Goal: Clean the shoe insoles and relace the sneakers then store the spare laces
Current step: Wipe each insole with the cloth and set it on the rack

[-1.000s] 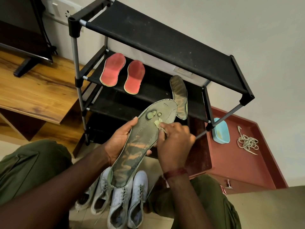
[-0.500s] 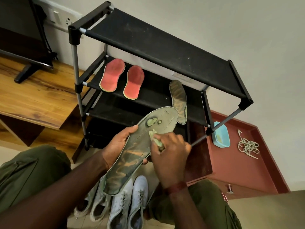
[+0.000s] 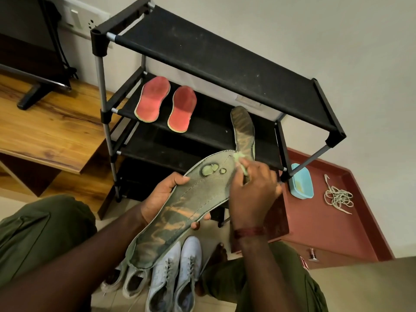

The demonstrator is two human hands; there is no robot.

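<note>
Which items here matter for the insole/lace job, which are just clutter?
Job: held insole, green wipe, red insoles, camo insole on shelf, white sneakers, loose laces.
Lying about: TV, wall socket, blue tub (use unclear).

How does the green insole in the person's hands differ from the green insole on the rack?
The held insole is gripped by the left hand, with the right hand pressing a cloth to its toe; the shelf insole lies untouched on the rack. The held insole shows pale worn patches; the shelf insole shows none. Both are mottled green.

Olive-green trousers (image 3: 40, 235), bare forearms, dark red wrist thread (image 3: 248, 232).
</note>
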